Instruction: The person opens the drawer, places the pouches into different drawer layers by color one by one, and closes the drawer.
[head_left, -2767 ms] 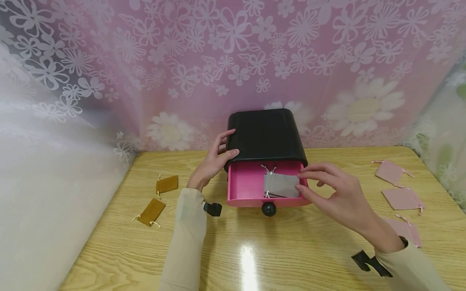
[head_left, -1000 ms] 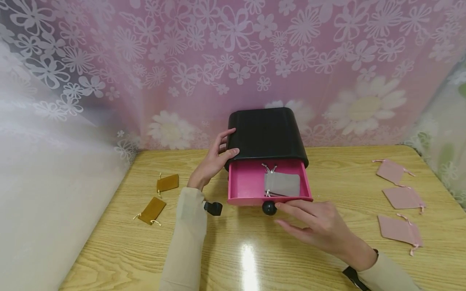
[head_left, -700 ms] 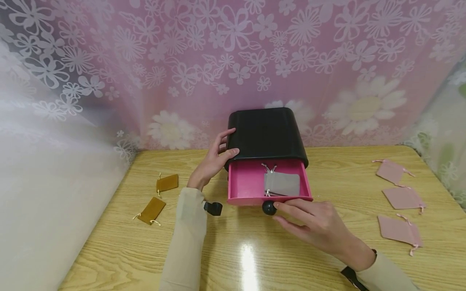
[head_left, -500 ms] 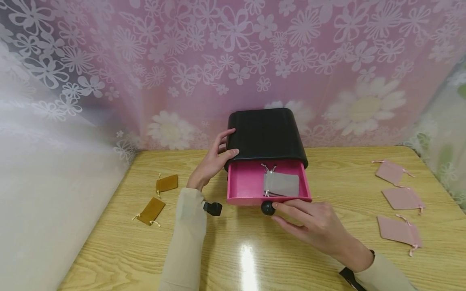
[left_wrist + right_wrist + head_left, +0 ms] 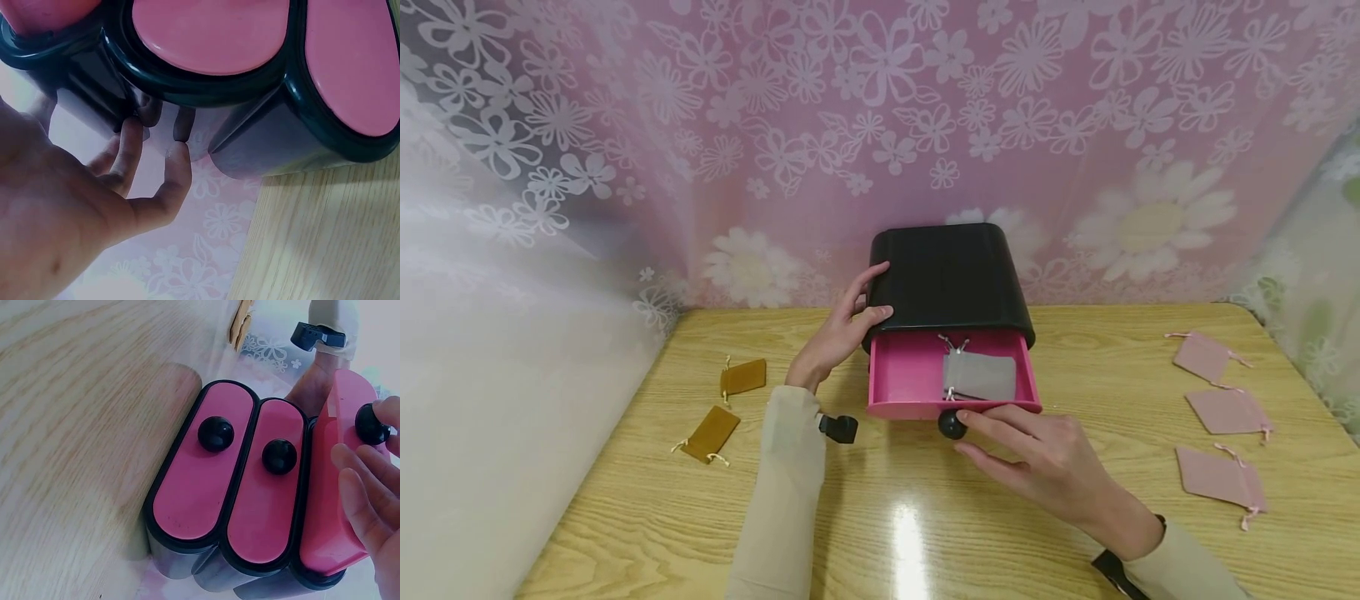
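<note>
A black cabinet (image 5: 947,275) with pink drawers stands at the back of the table. Its top drawer (image 5: 904,367) is pulled out, and grey drawstring pouches (image 5: 988,377) lie stacked in its right half. My left hand (image 5: 829,340) rests against the cabinet's left side, thumb on the top edge; in the left wrist view bent fingers (image 5: 177,169) touch the glossy black wall. With my right hand (image 5: 1060,471) I pinch the round black knob (image 5: 951,424) of that drawer. The right wrist view shows the other fingers (image 5: 359,490) extended close by the drawer front.
Two closed pink drawers (image 5: 194,481) with black knobs sit below the pulled-out one. Two mustard drawstring pouches (image 5: 712,434) lie on the left of the wooden table (image 5: 865,533); three pink pouches (image 5: 1221,475) lie on the right. A flowered curtain (image 5: 820,167) hangs behind.
My right hand has left the grey pouches and come down to the drawer knob. The drawer has slid very slightly inward. My left hand stays on the cabinet.
</note>
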